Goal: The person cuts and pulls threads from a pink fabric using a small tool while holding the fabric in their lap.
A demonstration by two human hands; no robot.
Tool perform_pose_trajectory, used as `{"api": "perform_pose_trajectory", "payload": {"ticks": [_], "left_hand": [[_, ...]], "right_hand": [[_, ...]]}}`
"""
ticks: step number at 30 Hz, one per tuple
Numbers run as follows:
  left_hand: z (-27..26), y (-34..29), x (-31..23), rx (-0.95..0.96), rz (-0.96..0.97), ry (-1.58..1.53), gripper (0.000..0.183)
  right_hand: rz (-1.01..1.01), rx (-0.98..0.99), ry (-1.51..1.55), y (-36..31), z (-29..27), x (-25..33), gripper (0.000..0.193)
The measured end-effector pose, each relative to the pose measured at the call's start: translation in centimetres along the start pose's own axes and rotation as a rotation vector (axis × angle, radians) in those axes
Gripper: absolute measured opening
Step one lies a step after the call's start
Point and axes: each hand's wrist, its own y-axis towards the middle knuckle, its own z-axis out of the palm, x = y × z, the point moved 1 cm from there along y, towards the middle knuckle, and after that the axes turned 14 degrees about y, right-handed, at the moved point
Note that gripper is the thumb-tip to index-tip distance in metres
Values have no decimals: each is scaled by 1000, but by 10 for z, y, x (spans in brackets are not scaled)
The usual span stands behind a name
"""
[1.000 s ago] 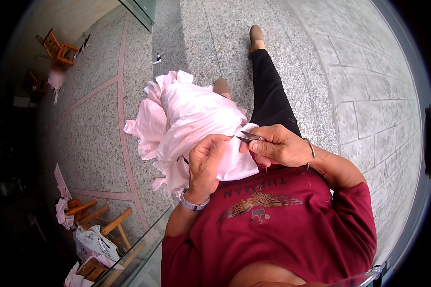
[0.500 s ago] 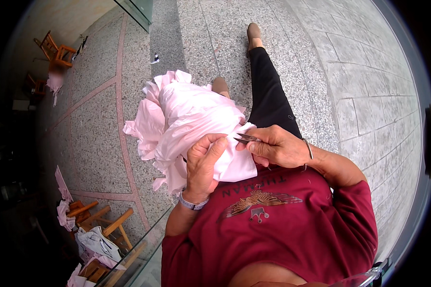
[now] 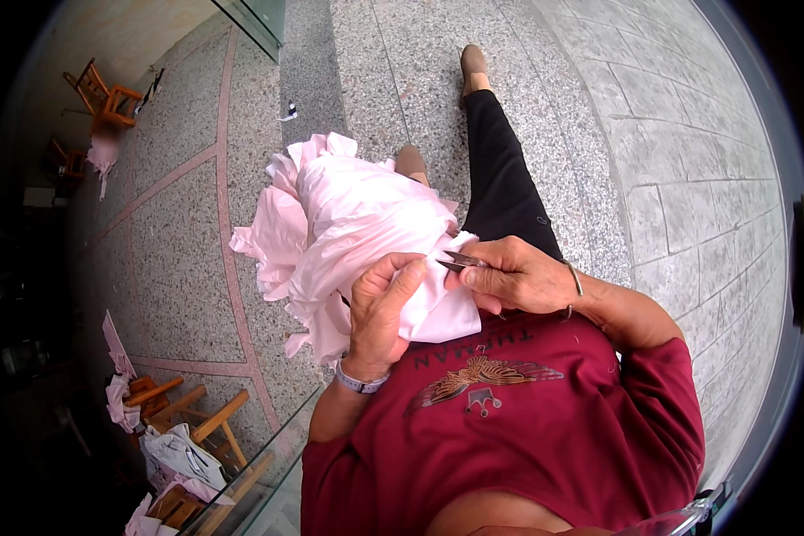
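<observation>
A large bundle of pale pink cloth (image 3: 357,201) lies gathered over my lap, its edges loose and folded. My left hand (image 3: 384,304) pinches the cloth between thumb and fingers near its right side. In my right hand (image 3: 509,272) is a small pair of metal thread snips (image 3: 458,260), held by thumb and fingers. Their dark pointed blades point left and stand slightly apart at the cloth, close to my left fingertips. Whether a thread lies between the blades is too small to tell.
Wooden chairs (image 3: 107,94) stand at the far left. Nearer on the left, a wooden stool (image 3: 219,415) stands by pink and white cloth (image 3: 183,456). A glass panel edge (image 3: 277,456) runs beside my left arm. A small dark-and-white object (image 3: 288,111) lies on the speckled floor.
The snips' blades have drawn closer together, and my right hand has shifted very slightly. My left hand keeps its pinch on the cloth.
</observation>
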Motion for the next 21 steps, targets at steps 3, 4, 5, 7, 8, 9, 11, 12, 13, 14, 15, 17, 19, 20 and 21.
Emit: {"api": "perform_pose_trajectory", "payload": {"ticks": [3,4,5,7,8,9,11,12,13,14,15,17,19,20,21], "left_hand": [[-1,0,0,-5,6,7,14],[-1,0,0,-4,5,4,14],[-1,0,0,-3,5,0,14],[0,0,0,-8,6,-1,13],[0,0,1,-11,7,-1,13],[-1,0,1,-10,8,4,13],[-2,0,2,-7,10,15,13],[-2,0,2,-5,10,15,13],[-2,0,2,-3,11,16,14],[-2,0,3,-1,11,16,14],[-2,0,2,0,9,15,14],[-1,0,2,1,4,14,14],[0,0,3,-1,2,13,14],[0,0,3,-2,1,13,14],[0,0,3,0,4,8,14]], "right_hand": [[-20,2,20,-2,0,-2,29],[-21,-2,19,-2,0,-2,29],[-23,-6,17,-2,0,-3,29],[-21,-11,17,-2,0,-3,29],[-18,-11,19,-1,0,-2,29],[-15,-12,20,-1,0,-2,29],[-16,-11,19,-1,-1,-3,29],[-16,-11,18,-1,-1,-3,29],[-35,-12,-7,-1,-1,-3,29],[-54,-13,-33,0,-1,-3,29],[-73,-14,-58,0,-2,-4,29],[-65,-19,-67,1,-2,-4,29],[-53,-23,-67,2,-3,-5,29],[-44,-24,-63,3,-3,-7,30],[-35,-25,-60,3,-3,-8,30]]}}
